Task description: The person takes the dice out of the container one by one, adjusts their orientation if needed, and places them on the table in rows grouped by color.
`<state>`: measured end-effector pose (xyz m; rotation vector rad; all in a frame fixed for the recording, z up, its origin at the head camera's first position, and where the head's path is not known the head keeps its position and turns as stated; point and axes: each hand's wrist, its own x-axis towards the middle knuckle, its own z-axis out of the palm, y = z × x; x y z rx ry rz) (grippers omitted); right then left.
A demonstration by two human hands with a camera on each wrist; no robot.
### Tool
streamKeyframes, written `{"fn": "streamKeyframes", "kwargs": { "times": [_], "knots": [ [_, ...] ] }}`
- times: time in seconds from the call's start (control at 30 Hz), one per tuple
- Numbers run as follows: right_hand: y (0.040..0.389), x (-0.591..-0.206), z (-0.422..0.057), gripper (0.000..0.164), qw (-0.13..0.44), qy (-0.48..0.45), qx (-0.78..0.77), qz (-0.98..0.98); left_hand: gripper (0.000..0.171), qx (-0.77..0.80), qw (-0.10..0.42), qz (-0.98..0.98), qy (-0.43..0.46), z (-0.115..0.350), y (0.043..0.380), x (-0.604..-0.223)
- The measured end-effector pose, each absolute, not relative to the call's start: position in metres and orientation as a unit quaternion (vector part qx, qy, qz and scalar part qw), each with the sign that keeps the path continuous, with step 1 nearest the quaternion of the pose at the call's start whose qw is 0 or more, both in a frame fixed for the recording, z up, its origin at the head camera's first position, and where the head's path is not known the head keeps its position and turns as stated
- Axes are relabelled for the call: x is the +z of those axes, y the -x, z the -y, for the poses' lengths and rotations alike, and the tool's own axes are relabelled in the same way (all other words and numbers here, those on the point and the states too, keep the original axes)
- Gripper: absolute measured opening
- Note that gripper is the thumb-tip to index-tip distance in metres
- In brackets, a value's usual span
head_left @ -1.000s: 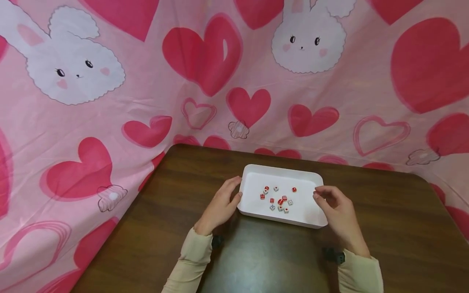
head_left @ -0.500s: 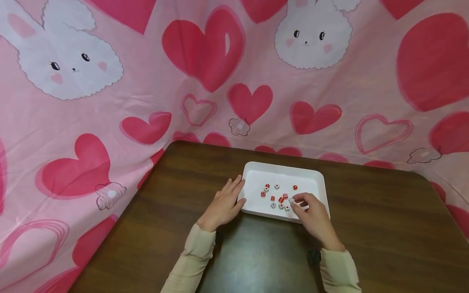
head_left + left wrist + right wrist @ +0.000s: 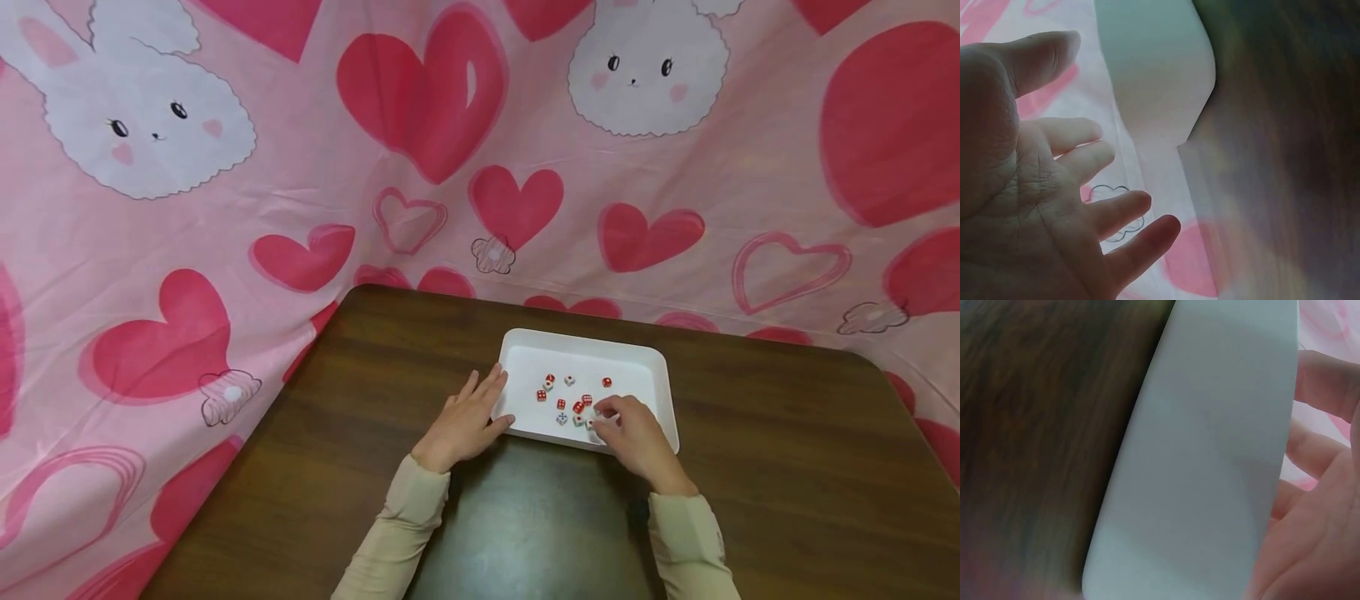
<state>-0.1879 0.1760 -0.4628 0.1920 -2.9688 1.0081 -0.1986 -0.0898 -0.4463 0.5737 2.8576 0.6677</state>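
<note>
A white rectangular tray (image 3: 515,340) holds several small dice, some red, such as the red die (image 3: 607,382), and some white, such as the white die (image 3: 562,418) with blue pips. At the tray's left end my left hand (image 3: 463,421) has its fingers spread and straight, fingertips at the rim. My right hand (image 3: 637,437) reaches over the near right part of the tray. Its thumb and index finger pinch a white die, mostly hidden between them. In the right wrist view the tray's outer wall (image 3: 1191,456) covers the fingertips and the dice.
The tray stands on a dark brown wooden table (image 3: 787,433) with rounded corners. Behind and to the left hangs a pink cloth (image 3: 315,150) with hearts and rabbits, close to the table's edges.
My right hand has moved from the tray's right rim inward to a white die, and its fingertips have closed on it. My left hand has spread its fingers at the left rim.
</note>
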Motion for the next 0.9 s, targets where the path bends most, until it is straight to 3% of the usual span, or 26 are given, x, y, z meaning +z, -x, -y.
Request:
{"fn": "streamKeyframes", "kwargs": {
  "times": [0.3,0.9],
  "knots": [
    [0.192,-0.459,-0.169,0.021,-0.058,-0.029,0.300,0.952,0.068,0.211,0.080,-0.955,-0.193,0.086,0.199,-0.454],
    [0.199,-0.464,-0.165,0.020,-0.084,-0.022,0.287,0.954,0.066,0.216,0.090,-0.955,-0.183,0.090,0.198,-0.456]
  ]
}}
